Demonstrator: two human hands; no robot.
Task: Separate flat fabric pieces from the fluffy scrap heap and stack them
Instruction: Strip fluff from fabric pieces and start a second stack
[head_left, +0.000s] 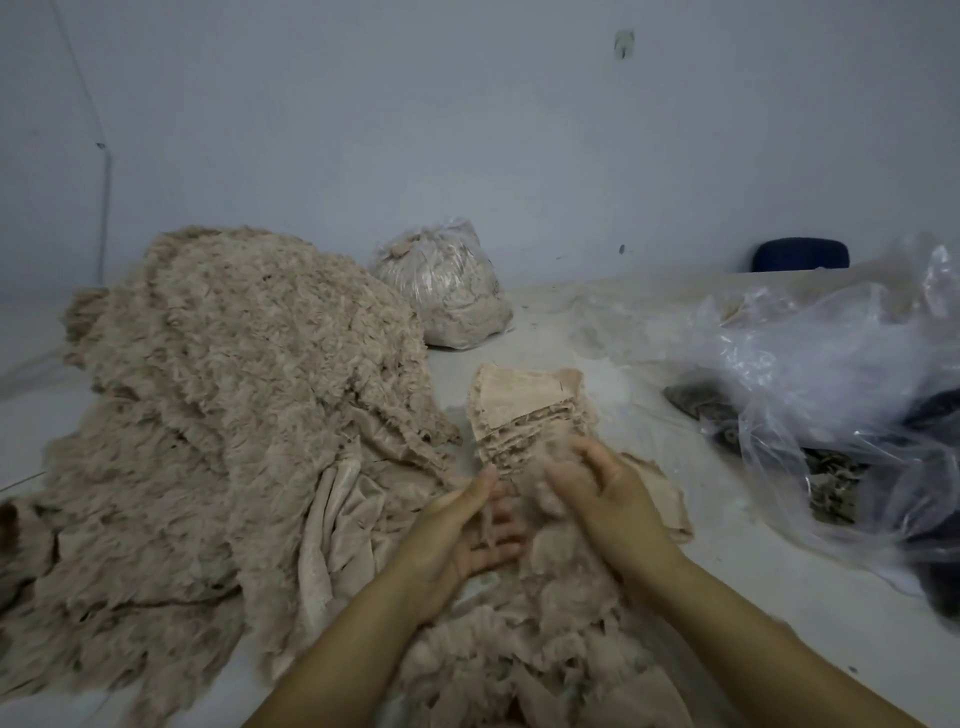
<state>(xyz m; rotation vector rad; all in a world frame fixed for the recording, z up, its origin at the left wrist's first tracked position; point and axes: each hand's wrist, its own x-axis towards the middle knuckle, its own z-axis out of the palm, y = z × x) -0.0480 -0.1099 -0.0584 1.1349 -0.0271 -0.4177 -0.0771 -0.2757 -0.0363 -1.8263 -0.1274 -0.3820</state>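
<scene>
At the centre of the pale work surface (753, 597), just above the two hands, sits a neat stack of flat beige fabric pieces (524, 410), its smooth top sheet facing up and its frayed layered edges turned toward the person. The left hand (467, 530) lies palm up at about six o'clock from that stack, fingers straight and apart, with a thin wisp of beige fluff resting on them. The right hand (597, 488), at about five o'clock from the stack, has its fingers curled over a soft tuft of beige fluff (545, 493) right at the stack's near edge; motion blur hides exactly how the tuft is pinched. The big heap of fluffy beige scrap fabric (223, 415) spreads from nine to seven o'clock of the stack, with smoother folds of the same cloth showing near the left wrist. A tied clear plastic bag stuffed with beige scraps (447, 291) stands at twelve o'clock near the grey wall. A loose crumpled clear plastic sheet over dark scraps (831, 374) lies at three o'clock, and a dark blue rounded object (800, 254) sits beyond it.
</scene>
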